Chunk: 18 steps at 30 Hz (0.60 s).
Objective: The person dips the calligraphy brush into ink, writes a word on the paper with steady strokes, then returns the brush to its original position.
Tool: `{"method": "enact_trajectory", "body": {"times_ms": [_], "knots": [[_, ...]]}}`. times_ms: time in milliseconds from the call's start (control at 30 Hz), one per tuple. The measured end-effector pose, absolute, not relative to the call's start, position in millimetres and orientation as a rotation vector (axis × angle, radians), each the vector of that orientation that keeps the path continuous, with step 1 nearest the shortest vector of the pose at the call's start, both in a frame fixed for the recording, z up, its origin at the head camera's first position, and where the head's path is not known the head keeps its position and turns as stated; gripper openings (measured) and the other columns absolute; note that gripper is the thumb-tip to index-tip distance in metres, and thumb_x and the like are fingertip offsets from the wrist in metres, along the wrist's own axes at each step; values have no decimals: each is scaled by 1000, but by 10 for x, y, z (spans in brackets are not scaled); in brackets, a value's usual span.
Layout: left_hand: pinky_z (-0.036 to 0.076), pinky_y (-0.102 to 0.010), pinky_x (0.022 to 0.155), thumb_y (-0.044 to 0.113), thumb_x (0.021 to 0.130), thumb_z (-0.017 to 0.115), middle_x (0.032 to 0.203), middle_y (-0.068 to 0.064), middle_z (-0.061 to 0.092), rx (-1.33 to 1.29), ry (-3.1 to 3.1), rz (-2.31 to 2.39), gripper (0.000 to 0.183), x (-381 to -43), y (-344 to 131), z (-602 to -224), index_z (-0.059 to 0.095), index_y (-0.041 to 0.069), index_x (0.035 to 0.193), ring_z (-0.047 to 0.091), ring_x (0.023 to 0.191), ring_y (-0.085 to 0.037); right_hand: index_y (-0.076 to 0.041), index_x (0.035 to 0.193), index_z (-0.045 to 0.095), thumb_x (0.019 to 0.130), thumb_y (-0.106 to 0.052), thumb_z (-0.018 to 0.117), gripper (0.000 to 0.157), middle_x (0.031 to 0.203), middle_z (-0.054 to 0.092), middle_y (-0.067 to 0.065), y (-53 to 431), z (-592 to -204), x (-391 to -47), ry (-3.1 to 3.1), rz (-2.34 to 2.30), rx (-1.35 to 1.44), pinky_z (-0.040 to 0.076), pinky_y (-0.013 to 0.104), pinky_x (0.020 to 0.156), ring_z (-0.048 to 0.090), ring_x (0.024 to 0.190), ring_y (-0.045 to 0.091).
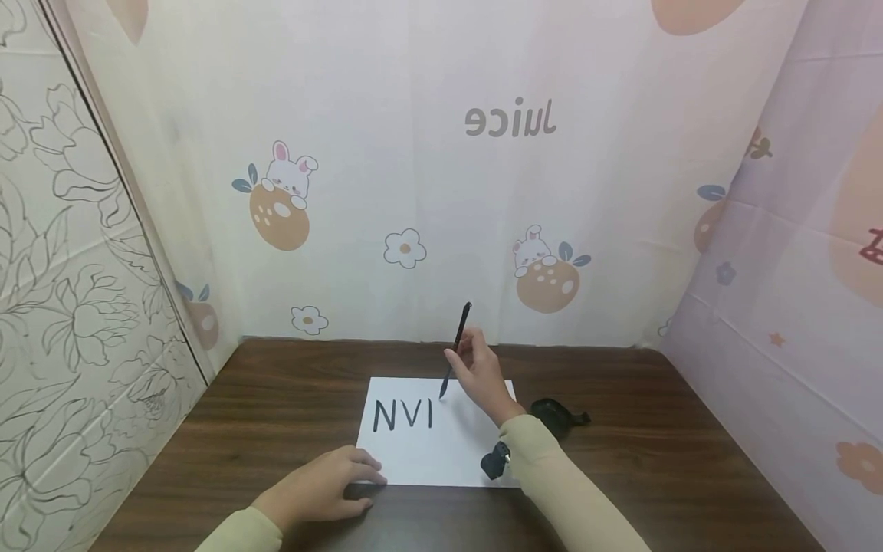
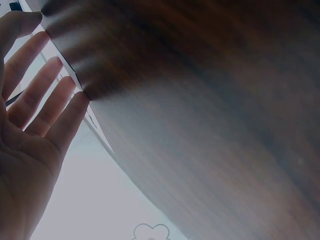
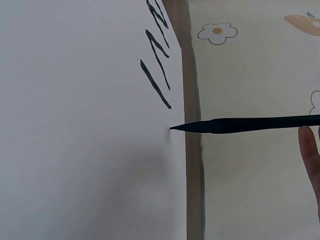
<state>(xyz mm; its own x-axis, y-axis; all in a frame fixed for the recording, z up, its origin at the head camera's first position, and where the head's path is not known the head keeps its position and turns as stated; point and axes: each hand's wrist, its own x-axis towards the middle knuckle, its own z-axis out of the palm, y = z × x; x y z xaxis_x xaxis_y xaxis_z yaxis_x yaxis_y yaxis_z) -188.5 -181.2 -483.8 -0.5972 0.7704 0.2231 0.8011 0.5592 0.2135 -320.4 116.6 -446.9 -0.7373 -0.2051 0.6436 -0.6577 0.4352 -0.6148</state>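
A white sheet of paper (image 1: 434, 458) lies on the dark wooden table, with the black strokes "N V I" (image 1: 403, 415) near its upper left. My right hand (image 1: 480, 376) pinches a black writing brush (image 1: 461, 326), tilted tip-down. The brush tip in the right wrist view is just right of the last stroke, at or just above the paper; contact cannot be told. My left hand (image 1: 320, 483) rests at the sheet's lower left corner, its fingers spread and relaxed. In the left wrist view those fingertips (image 2: 82, 97) touch the paper's edge.
A dark, leaf-shaped dish (image 1: 549, 416) stands right of the sheet, partly behind the right forearm. A small black device (image 1: 495, 461) sits at the right wrist, over the paper. Printed curtains (image 1: 407, 153) enclose the table (image 1: 276, 399) at the back and sides.
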Motion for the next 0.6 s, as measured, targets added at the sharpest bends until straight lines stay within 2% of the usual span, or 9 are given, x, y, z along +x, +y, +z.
{"method": "enact_trajectory", "body": {"times_ms": [600], "knots": [[53,-31,89,23,86,76,112,3,67,-1366,-2649,-445,24,-1876,-1810,-4840,76,17,109,62,104,-13,-12,120,46,98,-12,65,29,94,57,-1,1160,-4526,-3174,-2248,1248,726,55,28,71,59,87,12]]}}
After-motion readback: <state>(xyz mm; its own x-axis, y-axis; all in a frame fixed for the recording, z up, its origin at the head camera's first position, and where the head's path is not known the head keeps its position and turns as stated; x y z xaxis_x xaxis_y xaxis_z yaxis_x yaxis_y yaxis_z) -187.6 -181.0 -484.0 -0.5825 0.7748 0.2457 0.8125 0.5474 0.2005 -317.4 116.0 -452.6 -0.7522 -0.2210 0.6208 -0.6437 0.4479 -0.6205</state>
